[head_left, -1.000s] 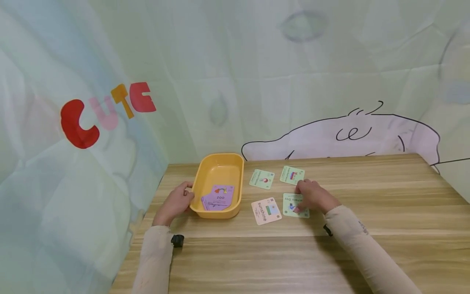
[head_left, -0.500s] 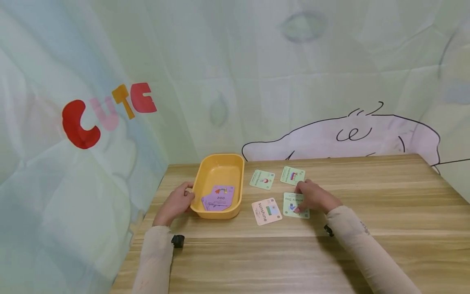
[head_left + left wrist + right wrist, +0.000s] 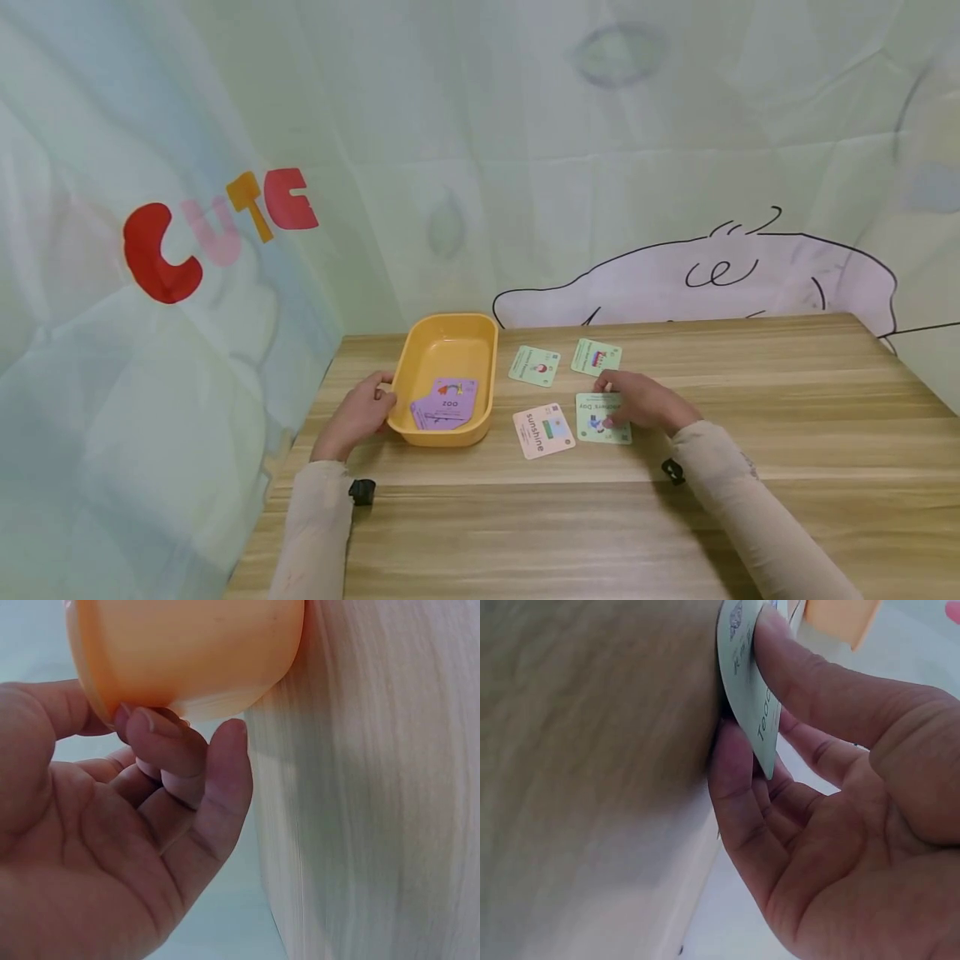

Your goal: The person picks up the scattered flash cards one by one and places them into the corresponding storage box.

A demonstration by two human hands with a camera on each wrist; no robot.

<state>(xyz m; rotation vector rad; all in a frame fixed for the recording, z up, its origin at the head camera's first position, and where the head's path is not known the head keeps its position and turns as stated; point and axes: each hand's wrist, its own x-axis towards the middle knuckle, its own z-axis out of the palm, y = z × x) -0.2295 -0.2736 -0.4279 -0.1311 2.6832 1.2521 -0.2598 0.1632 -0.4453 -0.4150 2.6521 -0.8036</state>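
Note:
My left hand (image 3: 362, 419) grips the left rim of a yellow plastic tub (image 3: 452, 353). In the left wrist view its fingertips curl against the tub's outer wall (image 3: 195, 652). Purple cards (image 3: 453, 404), the top one reading "zoo", lie overlapped inside the tub's near end. Over on the right, my right hand (image 3: 647, 402) pinches a green "Teachers' Day" card (image 3: 590, 408). Seen from the right wrist, the thumb presses on the card's face (image 3: 744, 686) while fingers sit under its edge, which is bent up off the table.
A pink "sunshine" card (image 3: 536, 437) lies between the tub and the pinched card. Two more green cards lie farther back, a left card (image 3: 535, 367) and a right card (image 3: 592, 357). Behind the wooden table (image 3: 787, 392) hangs a printed cloth (image 3: 525, 208).
The right hand's fingers have shifted slightly at the green card, uncovering more of its print. My left hand and the tub stay where they were.

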